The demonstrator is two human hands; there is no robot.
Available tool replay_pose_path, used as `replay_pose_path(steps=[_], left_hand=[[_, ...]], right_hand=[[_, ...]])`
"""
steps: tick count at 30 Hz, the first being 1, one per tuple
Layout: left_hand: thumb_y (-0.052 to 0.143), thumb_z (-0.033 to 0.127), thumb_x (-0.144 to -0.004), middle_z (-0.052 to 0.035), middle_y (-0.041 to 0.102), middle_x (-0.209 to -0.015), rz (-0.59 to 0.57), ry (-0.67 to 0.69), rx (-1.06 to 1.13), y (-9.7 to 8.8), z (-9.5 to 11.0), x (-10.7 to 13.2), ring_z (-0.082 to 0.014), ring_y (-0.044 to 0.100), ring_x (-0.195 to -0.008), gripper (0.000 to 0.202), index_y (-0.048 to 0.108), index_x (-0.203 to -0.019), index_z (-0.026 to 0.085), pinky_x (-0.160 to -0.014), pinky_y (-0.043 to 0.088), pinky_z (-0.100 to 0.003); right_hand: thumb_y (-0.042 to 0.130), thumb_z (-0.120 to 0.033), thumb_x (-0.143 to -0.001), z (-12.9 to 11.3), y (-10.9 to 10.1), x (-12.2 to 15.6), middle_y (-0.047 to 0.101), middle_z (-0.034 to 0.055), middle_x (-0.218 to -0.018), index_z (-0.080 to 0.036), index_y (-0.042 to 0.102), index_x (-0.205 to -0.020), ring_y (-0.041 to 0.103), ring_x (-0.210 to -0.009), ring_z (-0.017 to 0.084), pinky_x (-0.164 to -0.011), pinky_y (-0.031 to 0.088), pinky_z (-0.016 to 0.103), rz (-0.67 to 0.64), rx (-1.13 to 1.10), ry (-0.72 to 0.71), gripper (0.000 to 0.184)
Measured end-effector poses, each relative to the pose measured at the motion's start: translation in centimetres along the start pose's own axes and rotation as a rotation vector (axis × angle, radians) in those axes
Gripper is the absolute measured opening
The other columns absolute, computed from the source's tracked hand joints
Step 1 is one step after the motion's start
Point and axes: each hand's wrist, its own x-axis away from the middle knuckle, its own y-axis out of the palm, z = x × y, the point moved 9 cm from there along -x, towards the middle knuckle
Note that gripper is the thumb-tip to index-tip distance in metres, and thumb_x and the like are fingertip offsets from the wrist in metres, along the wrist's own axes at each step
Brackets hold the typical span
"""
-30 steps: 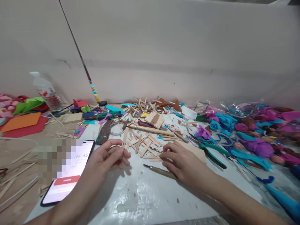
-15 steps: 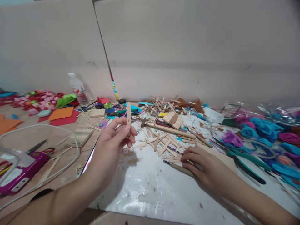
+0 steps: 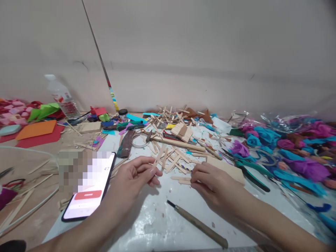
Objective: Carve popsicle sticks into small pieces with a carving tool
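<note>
My left hand (image 3: 140, 175) is closed in a pinch around a wooden craft stick (image 3: 160, 156), which tilts up and right above the white sheet (image 3: 157, 224). My right hand (image 3: 210, 180) rests low over the sheet with its fingers curled together. Its fingertips meet the ends of two flat craft sticks (image 3: 181, 179); whether it grips them is hidden. A carving tool (image 3: 199, 225) with a wooden handle and dark tip lies in front of the right hand, apart from it. Behind both hands spreads a loose heap of craft sticks (image 3: 174, 161).
A hammer (image 3: 178, 142), a bundle of sticks (image 3: 182, 132) and green-handled pliers (image 3: 253, 175) lie behind and right. A lit phone (image 3: 88, 206) sits by my left forearm. A water bottle (image 3: 63, 98) stands by the wall; colourful crepe paper (image 3: 265, 136) fills the right.
The view has shifted right and the phone shows more fully. My left hand has lowered its stick, now tilted. The carving tool, earlier partly under my right hand, lies uncovered nearer me.
</note>
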Motion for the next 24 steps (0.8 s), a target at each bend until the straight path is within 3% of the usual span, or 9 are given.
replay_pose_path(steps=[4,13,18,19,21,24], left_hand=[[0.101,0.049,-0.084,-0.0084,0.085,-0.09,-0.036,-0.043,-0.02,0.6,-0.7,0.4,-0.0247,0.079,-0.079,0.042,0.08,-0.105,0.02,-0.079,0.065,-0.038],[0.101,0.052,-0.082,-0.0124,0.087,-0.09,-0.085,-0.16,-0.005,2.3,-2.3,1.3,-0.0279,0.084,-0.077,0.045,0.078,-0.1,0.018,-0.074,0.069,-0.038],[0.098,0.05,-0.087,-0.0098,0.086,-0.084,-0.12,-0.154,-0.066,3.0,-2.8,1.8,-0.0295,0.087,-0.083,0.035,0.078,-0.089,0.021,-0.083,0.072,-0.04],[0.097,0.049,-0.088,-0.0094,0.086,-0.084,-0.129,-0.139,-0.091,3.0,-2.8,1.9,-0.0298,0.087,-0.083,0.033,0.078,-0.089,0.021,-0.083,0.072,-0.04],[0.094,0.047,-0.092,-0.0089,0.087,-0.084,-0.145,-0.108,-0.148,3.0,-3.0,2.0,-0.0298,0.088,-0.083,0.029,0.08,-0.09,0.022,-0.081,0.072,-0.038],[0.086,0.044,-0.1,-0.0067,0.089,-0.089,-0.177,-0.08,-0.258,2.9,-3.4,2.4,-0.0263,0.089,-0.086,0.022,0.082,-0.096,0.023,-0.081,0.072,-0.031]], right_hand=[[0.047,-0.028,-0.12,-1.2,-0.1,0.3,0.074,0.0099,-0.103,-0.025,0.068,-0.102,0.067,-0.095,0.027,-0.085,0.053,0.044,0.021,0.014,-0.006,0.028],[0.057,-0.033,-0.115,-1.2,0.2,0.8,0.074,0.0094,-0.099,-0.025,0.069,-0.095,0.065,-0.091,0.027,-0.082,0.05,0.042,0.016,-0.172,0.085,0.024],[0.041,-0.064,-0.121,-2.6,0.8,1.3,0.075,0.0032,-0.079,-0.025,0.066,-0.113,0.065,-0.063,0.019,-0.058,0.052,0.031,-0.008,-0.539,0.261,0.048],[0.043,-0.073,-0.118,-3.2,1.3,1.5,0.077,0.0027,-0.078,-0.024,0.068,-0.119,0.064,-0.057,0.017,-0.054,0.05,0.029,-0.044,-0.656,0.291,0.055],[0.064,-0.084,-0.105,-3.8,2.9,2.1,0.08,0.005,-0.081,-0.023,0.076,-0.114,0.062,-0.058,0.014,-0.056,0.048,0.026,-0.112,-0.971,0.408,0.062],[0.079,-0.082,-0.096,-4.3,4.5,2.8,0.077,0.0013,-0.076,-0.024,0.082,-0.103,0.057,-0.057,0.01,-0.056,0.043,0.021,-0.176,-1.176,0.533,0.059]])
